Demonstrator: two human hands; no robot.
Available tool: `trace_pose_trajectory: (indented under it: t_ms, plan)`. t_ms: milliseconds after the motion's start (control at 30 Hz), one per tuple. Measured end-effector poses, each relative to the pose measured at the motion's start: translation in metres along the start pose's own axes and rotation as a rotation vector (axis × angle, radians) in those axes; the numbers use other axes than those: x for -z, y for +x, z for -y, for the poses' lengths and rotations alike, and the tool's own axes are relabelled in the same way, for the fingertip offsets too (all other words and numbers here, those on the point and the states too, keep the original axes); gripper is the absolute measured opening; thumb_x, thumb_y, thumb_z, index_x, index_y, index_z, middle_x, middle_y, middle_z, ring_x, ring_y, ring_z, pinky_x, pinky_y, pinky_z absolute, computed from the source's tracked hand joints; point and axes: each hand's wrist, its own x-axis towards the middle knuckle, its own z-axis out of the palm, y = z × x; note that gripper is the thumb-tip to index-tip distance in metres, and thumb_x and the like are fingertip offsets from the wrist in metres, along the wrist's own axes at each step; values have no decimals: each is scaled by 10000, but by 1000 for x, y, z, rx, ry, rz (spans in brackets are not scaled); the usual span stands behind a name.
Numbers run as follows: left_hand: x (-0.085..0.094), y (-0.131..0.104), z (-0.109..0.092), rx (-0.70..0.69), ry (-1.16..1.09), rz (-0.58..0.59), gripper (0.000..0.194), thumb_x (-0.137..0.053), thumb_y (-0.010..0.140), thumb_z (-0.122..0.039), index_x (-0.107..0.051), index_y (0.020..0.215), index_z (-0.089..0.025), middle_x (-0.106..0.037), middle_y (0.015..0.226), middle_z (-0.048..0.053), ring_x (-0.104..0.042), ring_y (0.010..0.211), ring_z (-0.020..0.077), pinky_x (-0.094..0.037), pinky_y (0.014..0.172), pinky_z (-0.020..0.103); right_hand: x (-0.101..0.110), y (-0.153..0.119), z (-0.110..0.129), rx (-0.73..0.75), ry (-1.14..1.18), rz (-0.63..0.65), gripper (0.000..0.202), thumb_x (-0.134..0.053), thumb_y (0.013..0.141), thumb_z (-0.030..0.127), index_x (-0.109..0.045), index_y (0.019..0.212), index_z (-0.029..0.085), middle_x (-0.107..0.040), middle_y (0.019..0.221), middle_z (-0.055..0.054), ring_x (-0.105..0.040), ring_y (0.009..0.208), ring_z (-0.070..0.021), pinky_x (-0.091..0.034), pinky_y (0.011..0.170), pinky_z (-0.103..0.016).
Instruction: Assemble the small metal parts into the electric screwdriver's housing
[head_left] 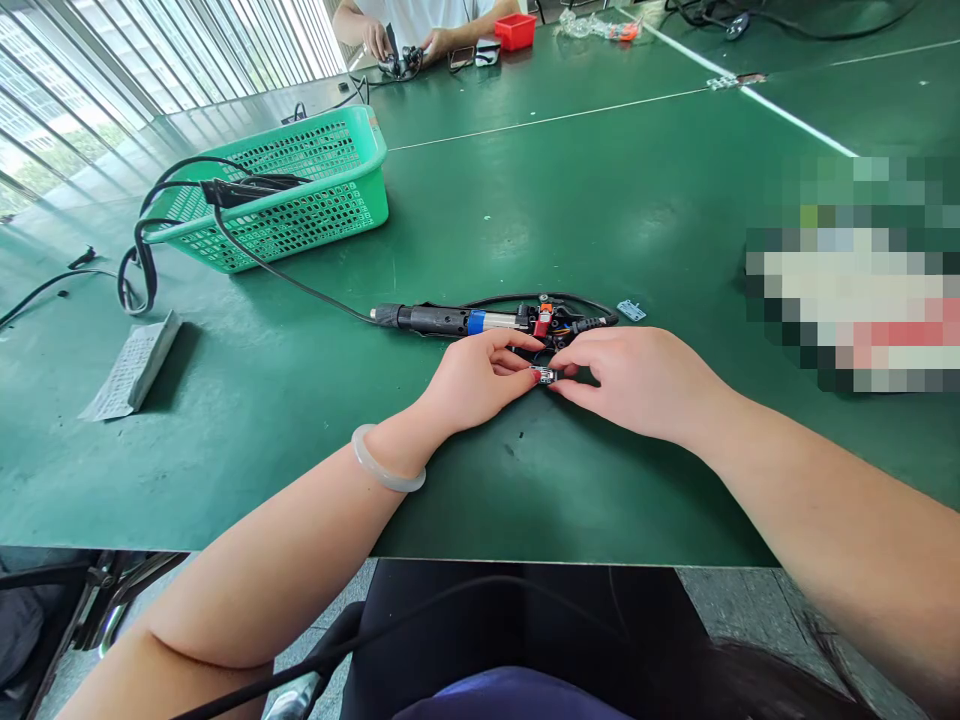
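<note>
Between the fingertips of my two hands is a small silvery metal part [544,375]. My left hand [487,375], with a pale bangle [388,462] on its wrist, pinches it from the left. From the right, the thumb and fingers of my right hand [630,375] are closed on its other end. Just beyond my fingers lies an opened black device [551,318] with a red piece and loose wires, partly covered by my hands. A black pen-shaped electric tool [435,320] with a blue band lies beside it, its cord running left.
A green perforated basket [300,215] holding black cables stands at the left back. A folded paper booklet [135,370] lies at the left. Past my right hand is a small bluish flat piece [631,310]. Across the table, a person's hands [405,50] handle a dark object near a red bin [515,31].
</note>
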Motion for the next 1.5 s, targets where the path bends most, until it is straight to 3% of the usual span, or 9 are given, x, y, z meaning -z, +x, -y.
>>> trace_pose_trajectory:
  t_ms: [300,467,833,1133,1500]
  plan:
    - [1,0,2,-28,-20,27,396,-720,671,-161,-625,1056,-151,-700,841,49,-672,768,141,-528,766,284,2,0,0,-14,15,-14,155,-578,816,279,-695,891,211,-703,848,-6,-645,789,-176,-423,579,-279]
    - [0,-1,4,-57,27,2,320,-737,662,-188,-596,947,-153,-687,864,46,-653,719,123,-511,707,263,1,0,-2,-25,38,-23,123,-591,802,287,-672,855,211,-680,833,1,-630,765,-163,-406,554,-271]
    - [-2,-4,-2,-28,218,-38,268,-722,694,-272,-645,930,-172,-678,750,-4,-545,558,86,-445,596,239,3,-1,-3,-36,55,-21,98,-596,796,265,-657,848,209,-667,837,-4,-613,749,-159,-393,565,-264]
    - [-2,-4,1,-62,227,-49,161,-722,694,-251,-640,798,-161,-674,720,-8,-559,597,96,-433,598,229,1,1,-3,-45,72,-12,86,-597,785,253,-650,832,205,-657,833,-2,-604,739,-154,-376,560,-257]
    - [-2,-4,3,-75,195,-57,173,-723,691,-251,-635,804,-154,-679,740,-1,-585,624,98,-462,618,230,-1,1,-4,-43,82,-22,83,-603,781,253,-648,826,200,-644,816,4,-589,727,-144,-365,561,-249]
